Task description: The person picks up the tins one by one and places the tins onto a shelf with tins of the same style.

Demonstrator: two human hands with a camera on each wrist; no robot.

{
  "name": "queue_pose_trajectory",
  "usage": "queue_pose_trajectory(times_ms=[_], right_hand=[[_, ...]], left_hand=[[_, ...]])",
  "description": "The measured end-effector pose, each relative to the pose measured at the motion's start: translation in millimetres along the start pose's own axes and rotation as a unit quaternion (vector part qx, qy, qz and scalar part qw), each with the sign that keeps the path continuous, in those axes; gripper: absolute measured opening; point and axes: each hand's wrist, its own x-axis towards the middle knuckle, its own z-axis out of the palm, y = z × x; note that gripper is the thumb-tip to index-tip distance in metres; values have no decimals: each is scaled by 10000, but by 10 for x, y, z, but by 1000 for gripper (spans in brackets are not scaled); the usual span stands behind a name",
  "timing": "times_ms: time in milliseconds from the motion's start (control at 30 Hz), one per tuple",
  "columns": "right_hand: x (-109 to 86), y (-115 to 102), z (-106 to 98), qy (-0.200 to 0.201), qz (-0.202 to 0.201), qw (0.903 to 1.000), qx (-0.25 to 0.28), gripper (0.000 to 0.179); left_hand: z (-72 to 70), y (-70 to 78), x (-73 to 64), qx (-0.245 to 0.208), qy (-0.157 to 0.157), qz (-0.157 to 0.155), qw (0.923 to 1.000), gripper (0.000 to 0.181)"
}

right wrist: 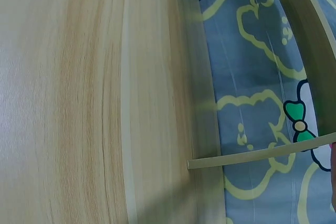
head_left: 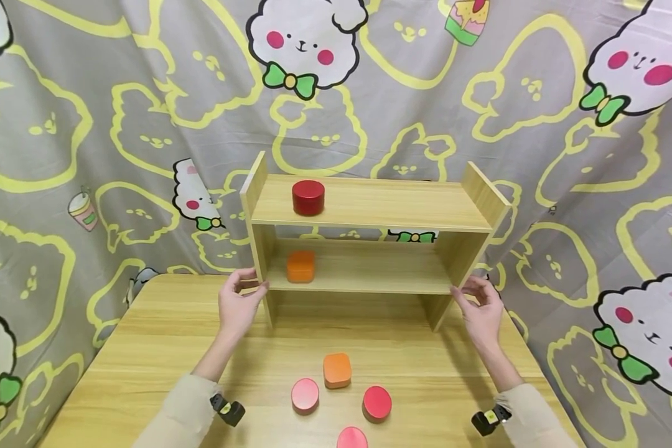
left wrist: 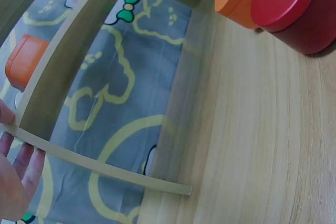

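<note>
A small light-wood two-tier shelf stands upright on the table. My left hand grips its left side panel about level with the lower board, the thumb at the front edge. In the left wrist view the fingers of the left hand show around that panel. On the opposite side, my right hand holds the right side panel at a similar height; only a sliver of it reaches the right wrist view. A dark red round box sits on the upper board, and an orange square box on the lower one.
In front of the shelf, an orange square box, a pink round box, a red round box and another pinkish-red one lie on the wooden table. A patterned curtain hangs close behind and at both sides.
</note>
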Motion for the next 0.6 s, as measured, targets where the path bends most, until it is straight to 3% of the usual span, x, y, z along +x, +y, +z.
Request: queue_pose_trajectory(times_ms=[233, 600], right_hand=[[-43, 4, 63, -64, 55, 9994, -325, 32], [-95, -15, 206, -175, 114, 9996, -201, 33]], left_hand=[[-91, 0, 12, 57, 40, -3, 10000, 32], [-248, -8, 48, 219, 137, 103, 9996, 31]])
